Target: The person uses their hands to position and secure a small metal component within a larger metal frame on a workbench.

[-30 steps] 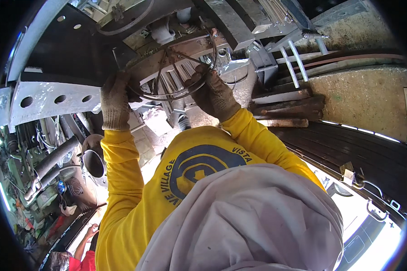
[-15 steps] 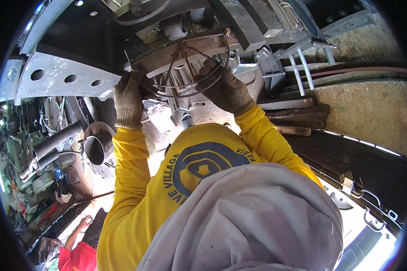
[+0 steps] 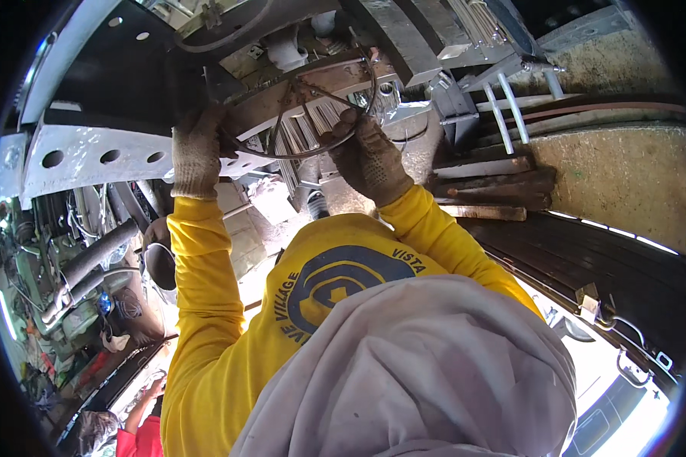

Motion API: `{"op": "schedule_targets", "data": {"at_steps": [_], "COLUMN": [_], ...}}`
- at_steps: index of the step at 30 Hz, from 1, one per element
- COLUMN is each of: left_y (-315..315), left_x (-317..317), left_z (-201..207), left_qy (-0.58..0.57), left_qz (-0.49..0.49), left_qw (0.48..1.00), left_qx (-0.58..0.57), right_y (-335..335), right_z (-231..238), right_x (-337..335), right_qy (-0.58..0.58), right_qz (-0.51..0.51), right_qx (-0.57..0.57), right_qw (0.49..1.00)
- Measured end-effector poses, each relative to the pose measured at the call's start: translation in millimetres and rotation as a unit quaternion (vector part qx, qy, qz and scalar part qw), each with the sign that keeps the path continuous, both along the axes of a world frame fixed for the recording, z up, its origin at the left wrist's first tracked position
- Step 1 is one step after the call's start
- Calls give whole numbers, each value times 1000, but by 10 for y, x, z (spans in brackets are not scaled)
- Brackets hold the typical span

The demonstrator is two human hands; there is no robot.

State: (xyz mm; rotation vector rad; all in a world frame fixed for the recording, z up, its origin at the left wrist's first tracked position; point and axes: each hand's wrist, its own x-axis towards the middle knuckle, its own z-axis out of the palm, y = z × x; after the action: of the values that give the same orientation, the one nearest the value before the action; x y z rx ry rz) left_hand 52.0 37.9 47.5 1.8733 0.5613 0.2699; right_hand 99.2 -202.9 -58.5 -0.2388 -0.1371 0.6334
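Your left hand [image 3: 196, 154], in a light knit glove, sits at about 10 o'clock from frame centre. Fingers are curled shut around the left end of a dark wire loop [image 3: 312, 114]. Your right hand [image 3: 367, 156], in a darker soiled glove, is at 12 o'clock, fingers pinched on the loop's right side, with the fingertips partly buried behind the wire.

The wire loop spans between both hands, up against a rusty brown bracket [image 3: 335, 76] on the machine overhead. I can't tell whether the loop is one strand or several; crossings in the middle are tangled and hard to read. The top of the loop blends into the bracket edge.

Behind the loop is a bundle of pale ribbed fins [image 3: 305, 129], mostly covered. At 9 o'clock is a grey perforated steel plate [image 3: 91, 156], its left end bent by the lens rim. At 3 o'clock are rusty flat bars [image 3: 488, 186] stacked on a ledge.

A yellow sleeve [image 3: 198, 305] and a pale head cloth [image 3: 411, 365] block the lower half. At 7 o'clock is another person's arm in red [image 3: 141, 426], cut by the frame edge.
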Motion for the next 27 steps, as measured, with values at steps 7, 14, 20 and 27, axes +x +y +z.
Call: {"op": "schedule_targets", "data": {"at_steps": [7, 14, 20, 27], "left_y": [-143, -248, -24, -268], "left_x": [-181, -367, -496, -442], "left_z": [12, -142, -654, -400], "left_qy": [15, -20, -48, 7], "left_qz": [49, 54, -45, 87], "left_qw": [994, 989, 981, 986], "left_qx": [-95, -137, 183, -142], "right_y": [-103, -275, -401, -431], "right_z": [36, 17, 247, 328], "right_x": [47, 188, 176, 208], "right_qy": [-30, -85, -122, -120], "right_qz": [23, 98, 57, 87], "right_qx": [-29, -53, -302, -343], "right_qw": [999, 990, 944, 928]}}
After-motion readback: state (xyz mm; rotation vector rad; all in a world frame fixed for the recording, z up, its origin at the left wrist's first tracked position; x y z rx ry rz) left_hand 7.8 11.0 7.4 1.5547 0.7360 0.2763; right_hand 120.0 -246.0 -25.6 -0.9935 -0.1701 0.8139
